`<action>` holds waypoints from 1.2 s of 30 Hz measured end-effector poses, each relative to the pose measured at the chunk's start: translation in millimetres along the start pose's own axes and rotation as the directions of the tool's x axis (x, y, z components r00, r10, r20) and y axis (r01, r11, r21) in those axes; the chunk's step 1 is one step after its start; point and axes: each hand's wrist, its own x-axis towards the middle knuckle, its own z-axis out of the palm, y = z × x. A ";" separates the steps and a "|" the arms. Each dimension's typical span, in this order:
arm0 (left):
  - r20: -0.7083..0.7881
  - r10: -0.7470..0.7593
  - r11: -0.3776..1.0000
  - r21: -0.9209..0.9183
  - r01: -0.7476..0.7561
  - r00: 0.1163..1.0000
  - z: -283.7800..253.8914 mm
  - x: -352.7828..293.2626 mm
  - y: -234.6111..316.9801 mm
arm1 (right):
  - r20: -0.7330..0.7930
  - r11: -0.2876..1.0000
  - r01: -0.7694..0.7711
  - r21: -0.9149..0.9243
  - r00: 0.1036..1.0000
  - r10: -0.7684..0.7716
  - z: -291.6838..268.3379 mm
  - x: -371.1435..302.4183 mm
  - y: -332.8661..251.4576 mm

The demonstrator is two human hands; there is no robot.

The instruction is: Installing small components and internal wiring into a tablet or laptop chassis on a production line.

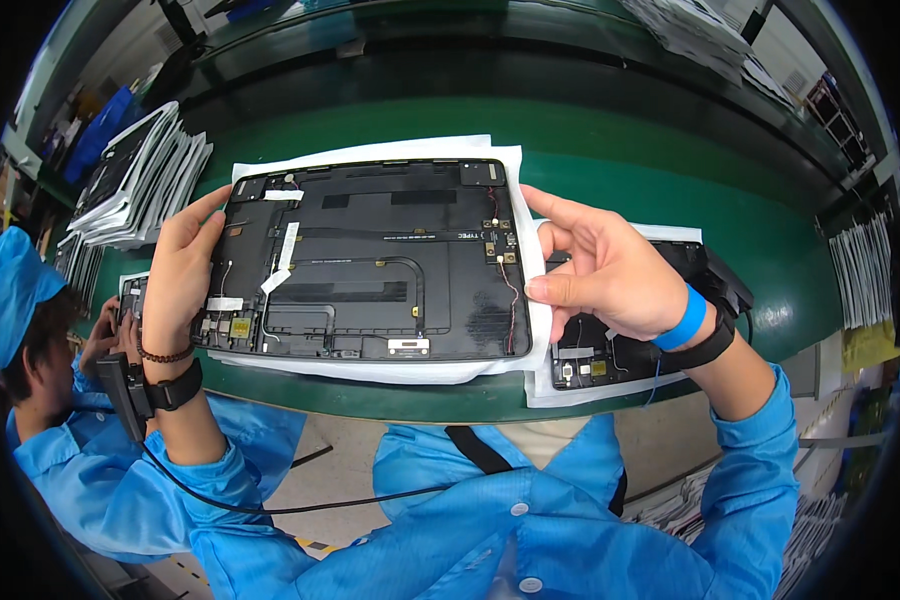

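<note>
A black tablet back housing [360,230] is held nearly level above the green bench, its inner side facing up. Thin wires, flex strips, white tape pieces and small boards lie inside it. Beneath it a white foam sheet [535,250] sticks out past the edges. My left hand [182,270] is closed round the left edge. On the right edge my right hand [605,265] pinches the sheet and rim between thumb and fingers. A second black housing [625,358] rests on its own white sheet under my right wrist, partly hidden by that hand.
Stacked housings with white sheets [135,185] stand at the left of the green bench [770,245]. A co-worker in a blue cap [18,290] handles another piece at left. More sheets stand at right [862,270]. A cable [300,508] runs from my left wrist device.
</note>
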 end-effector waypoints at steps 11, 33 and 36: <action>-0.077 0.047 0.989 0.145 -0.035 0.996 -0.2 -0.1 -5.3 | -0.138 0.999 -0.028 -0.034 0.990 0.023 13.5 -14.4 8.3; -0.208 0.134 0.832 0.555 0.004 0.969 3.1 5.8 -1.1 | -0.143 0.964 -0.008 -0.266 0.989 -0.032 18.9 -6.7 4.1; -0.254 0.105 0.832 0.552 0.055 0.961 3.0 6.0 1.5 | -0.145 0.961 -0.004 -0.276 0.989 -0.038 20.0 -6.4 4.9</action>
